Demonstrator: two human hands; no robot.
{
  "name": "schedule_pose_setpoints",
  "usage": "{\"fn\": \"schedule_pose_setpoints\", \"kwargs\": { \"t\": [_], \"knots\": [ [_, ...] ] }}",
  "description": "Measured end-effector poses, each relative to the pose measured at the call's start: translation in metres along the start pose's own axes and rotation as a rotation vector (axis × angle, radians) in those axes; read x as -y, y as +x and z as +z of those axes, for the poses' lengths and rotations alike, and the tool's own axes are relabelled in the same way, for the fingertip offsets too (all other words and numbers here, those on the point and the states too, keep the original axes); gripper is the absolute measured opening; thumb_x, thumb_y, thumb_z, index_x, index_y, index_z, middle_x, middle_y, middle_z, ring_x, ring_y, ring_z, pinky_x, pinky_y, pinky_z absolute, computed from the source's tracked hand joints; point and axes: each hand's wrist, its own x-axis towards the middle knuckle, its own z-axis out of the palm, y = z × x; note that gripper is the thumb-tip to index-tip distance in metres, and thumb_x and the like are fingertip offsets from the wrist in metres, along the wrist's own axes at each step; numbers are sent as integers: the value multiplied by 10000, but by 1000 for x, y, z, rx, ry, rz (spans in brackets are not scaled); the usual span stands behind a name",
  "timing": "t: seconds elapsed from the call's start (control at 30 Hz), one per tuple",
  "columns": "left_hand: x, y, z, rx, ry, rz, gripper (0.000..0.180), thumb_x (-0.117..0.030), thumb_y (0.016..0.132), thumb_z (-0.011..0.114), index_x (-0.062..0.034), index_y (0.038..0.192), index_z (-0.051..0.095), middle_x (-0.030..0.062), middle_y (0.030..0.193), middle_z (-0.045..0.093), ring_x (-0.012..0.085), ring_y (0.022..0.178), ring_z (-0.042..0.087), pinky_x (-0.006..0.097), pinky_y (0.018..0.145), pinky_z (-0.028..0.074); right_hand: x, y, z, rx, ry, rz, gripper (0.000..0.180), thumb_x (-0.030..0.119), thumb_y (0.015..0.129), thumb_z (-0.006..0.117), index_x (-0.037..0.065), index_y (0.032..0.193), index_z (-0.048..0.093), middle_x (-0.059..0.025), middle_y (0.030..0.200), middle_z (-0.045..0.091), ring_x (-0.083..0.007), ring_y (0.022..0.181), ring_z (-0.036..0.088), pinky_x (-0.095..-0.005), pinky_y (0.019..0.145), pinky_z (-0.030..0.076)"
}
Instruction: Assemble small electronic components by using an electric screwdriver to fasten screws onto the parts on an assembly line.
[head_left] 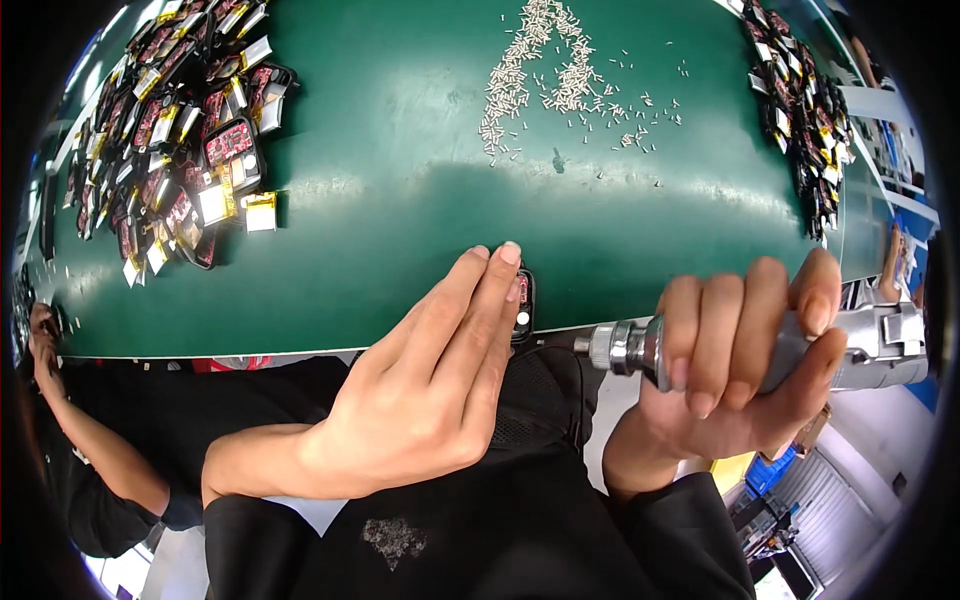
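Head view shows your left hand point(430, 370) pressing flat fingers onto a small black device point(523, 305) at the green table's point(400, 180) near edge, while your right hand point(745, 360) grips a silver electric screwdriver point(640, 348).

Deep green table point(400, 200), glossy, streaked with a pale band of reflected light. Silvery-white small screws point(540, 70) scattered over that green. Black casings with red circuit boards and yellow-and-silver cells in the heap of parts point(170, 120) at left; same black, red and yellow in the second heap point(800, 110) at right. Shiny silver metal screwdriver point(640, 350). Black sleeves point(520, 520), one with a grey speckled patch.
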Motion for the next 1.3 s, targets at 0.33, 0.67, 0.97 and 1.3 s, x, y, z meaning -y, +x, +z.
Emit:
{"fn": "schedule_pose_setpoints", "kwargs": {
  "t": [0.33,0.67,0.97,1.3],
  "knots": [
    [3,-2,10,-97,13,-15,377,6,609,625,184,940,593,279,1036,604,368,924,612,381,751,558,-23,19,-7,-9,-48,-20,259,313,992,399,72,963,490,17,539,388,-73,409,356,-244,473,347],
    [4,0,11,-131,-12,-12,311,-5,662,631,185,906,597,275,1003,613,363,905,618,374,732,565,-19,29,-8,60,-99,66,257,314,992,381,76,961,472,13,555,400,-82,428,388,-257,481,373],
    [-1,-1,12,-146,-3,-10,346,7,602,626,181,900,599,273,986,611,371,909,615,389,752,558,-18,30,-4,176,-148,92,241,309,995,368,93,901,419,15,548,392,-80,408,362,-254,480,377],
    [3,-2,-2,-29,30,-6,436,-66,596,559,172,959,598,290,1104,575,353,1026,571,374,878,501,-26,41,6,243,-303,67,187,220,946,477,63,877,402,17,515,372,-67,369,303,-238,413,318]
  ]
}}
